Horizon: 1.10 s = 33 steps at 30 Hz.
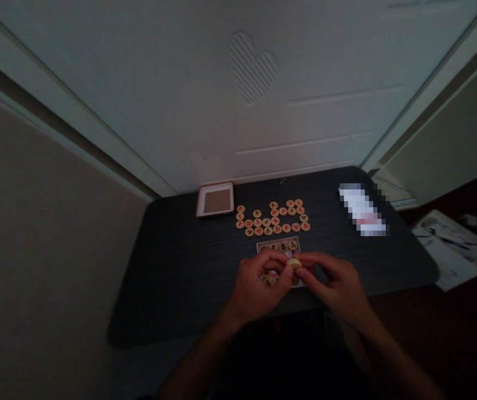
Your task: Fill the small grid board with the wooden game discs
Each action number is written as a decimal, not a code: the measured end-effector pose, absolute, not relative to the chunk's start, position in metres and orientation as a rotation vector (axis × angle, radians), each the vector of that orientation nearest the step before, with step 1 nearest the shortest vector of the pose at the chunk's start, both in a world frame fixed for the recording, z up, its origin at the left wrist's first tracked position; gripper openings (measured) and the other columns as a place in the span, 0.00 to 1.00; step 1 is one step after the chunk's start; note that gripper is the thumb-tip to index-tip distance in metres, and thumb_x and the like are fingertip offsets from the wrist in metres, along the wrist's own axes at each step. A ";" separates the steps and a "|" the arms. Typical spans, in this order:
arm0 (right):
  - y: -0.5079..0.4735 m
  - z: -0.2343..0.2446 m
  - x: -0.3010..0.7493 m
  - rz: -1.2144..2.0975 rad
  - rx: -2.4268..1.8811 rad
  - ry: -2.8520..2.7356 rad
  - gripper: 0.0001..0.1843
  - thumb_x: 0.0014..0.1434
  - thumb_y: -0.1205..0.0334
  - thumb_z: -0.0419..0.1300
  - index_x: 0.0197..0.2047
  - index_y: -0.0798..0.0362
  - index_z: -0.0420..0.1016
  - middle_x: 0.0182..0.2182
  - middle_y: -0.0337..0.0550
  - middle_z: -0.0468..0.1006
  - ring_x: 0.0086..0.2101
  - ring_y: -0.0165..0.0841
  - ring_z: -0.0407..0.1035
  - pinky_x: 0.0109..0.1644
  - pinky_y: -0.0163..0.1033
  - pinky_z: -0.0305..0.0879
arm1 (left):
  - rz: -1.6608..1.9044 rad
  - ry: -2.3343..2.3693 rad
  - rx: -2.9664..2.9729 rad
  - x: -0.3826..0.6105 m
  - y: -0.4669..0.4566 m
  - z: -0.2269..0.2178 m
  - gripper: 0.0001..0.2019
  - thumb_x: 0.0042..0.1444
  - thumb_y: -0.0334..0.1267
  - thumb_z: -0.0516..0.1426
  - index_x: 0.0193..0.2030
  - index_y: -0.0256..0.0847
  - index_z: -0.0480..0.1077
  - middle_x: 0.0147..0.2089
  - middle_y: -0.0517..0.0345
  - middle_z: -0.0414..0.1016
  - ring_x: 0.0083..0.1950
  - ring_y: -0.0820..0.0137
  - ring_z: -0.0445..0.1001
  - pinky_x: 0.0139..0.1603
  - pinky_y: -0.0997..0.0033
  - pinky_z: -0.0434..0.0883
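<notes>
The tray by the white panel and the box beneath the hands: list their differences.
The tray lies far back; the box lies nearer the front edge. The tray shows a brown panel; the box holds round pieces. The tray is unobstructed; the left hand and right hand partly hide the box. Both rest on the dark table.

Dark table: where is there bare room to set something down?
Bare: left of the box, in front of the shallow tray; between the loose discs and the pixelated item. Crowded: the middle, where the left hand and right hand pinch a disc over the box.
</notes>
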State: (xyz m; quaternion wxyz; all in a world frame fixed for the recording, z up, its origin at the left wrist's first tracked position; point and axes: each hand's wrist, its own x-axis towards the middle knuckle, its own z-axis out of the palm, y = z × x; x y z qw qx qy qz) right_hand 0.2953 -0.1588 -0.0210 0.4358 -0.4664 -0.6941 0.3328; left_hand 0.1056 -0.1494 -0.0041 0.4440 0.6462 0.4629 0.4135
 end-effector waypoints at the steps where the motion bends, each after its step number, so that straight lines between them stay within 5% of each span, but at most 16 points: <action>1: -0.159 -0.021 0.296 0.830 -1.162 -1.723 0.11 0.63 0.60 0.65 0.49 0.44 0.81 0.41 0.39 0.86 0.38 0.35 0.81 0.42 0.38 0.78 | 1.030 1.144 1.609 0.106 -0.149 -0.004 0.03 0.61 0.37 0.61 0.38 0.41 0.72 0.31 0.60 0.83 0.31 0.71 0.82 0.35 0.74 0.75; 13: -0.158 -0.024 0.300 0.797 -1.055 -1.771 0.13 0.63 0.61 0.66 0.51 0.43 0.81 0.36 0.37 0.84 0.34 0.32 0.78 0.38 0.37 0.75 | 1.066 1.182 1.743 0.106 -0.150 0.003 0.04 0.59 0.36 0.61 0.40 0.42 0.72 0.32 0.60 0.83 0.31 0.71 0.82 0.37 0.73 0.76; 22: -0.158 -0.025 0.301 0.774 -1.044 -1.743 0.13 0.62 0.63 0.67 0.50 0.43 0.82 0.43 0.39 0.86 0.41 0.35 0.81 0.46 0.39 0.78 | 1.160 1.121 1.923 0.104 -0.150 -0.001 0.04 0.58 0.33 0.61 0.40 0.41 0.74 0.36 0.59 0.83 0.36 0.71 0.82 0.43 0.71 0.78; 33: -0.158 -0.029 0.306 0.798 -0.958 -1.750 0.18 0.63 0.67 0.65 0.54 0.40 0.80 0.49 0.36 0.84 0.48 0.35 0.79 0.55 0.43 0.77 | 1.158 1.075 1.900 0.107 -0.149 -0.004 0.06 0.57 0.31 0.61 0.42 0.41 0.74 0.38 0.60 0.82 0.33 0.75 0.79 0.39 0.76 0.77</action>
